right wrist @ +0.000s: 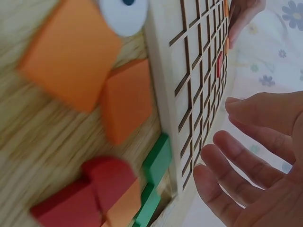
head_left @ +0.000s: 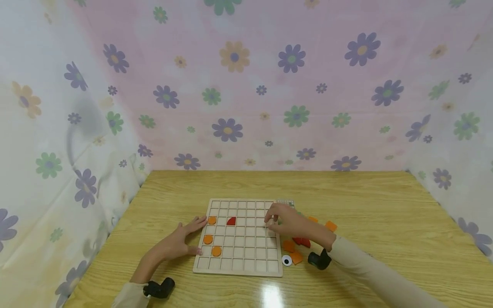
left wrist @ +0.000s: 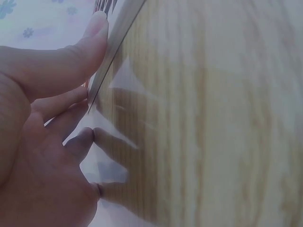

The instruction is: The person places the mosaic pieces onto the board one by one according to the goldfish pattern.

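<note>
A wooden grid board [head_left: 249, 265] lies flat on the table. Three orange discs [head_left: 216, 251] sit in cells along its left side, and a red quarter-circle piece [head_left: 231, 221] is in a cell of an upper row. My left hand [head_left: 175, 241] rests at the board's left edge, its thumb on the rim and its fingers fairly straight. Over the right-hand columns hovers my right hand [head_left: 289, 220], fingers bent and apart. In the right wrist view no piece shows between the thumb and fingertips of that hand [right wrist: 265, 161]. Part of the board's upper right is hidden beneath it.
Loose orange pieces [right wrist: 71, 52], red pieces [right wrist: 111, 177] and green pieces [right wrist: 157, 158] lie right of the board. A white disc with a black dot [head_left: 286, 260] is near its lower right corner. Behind the right hand a grid-patterned card [head_left: 286, 202] is partly visible.
</note>
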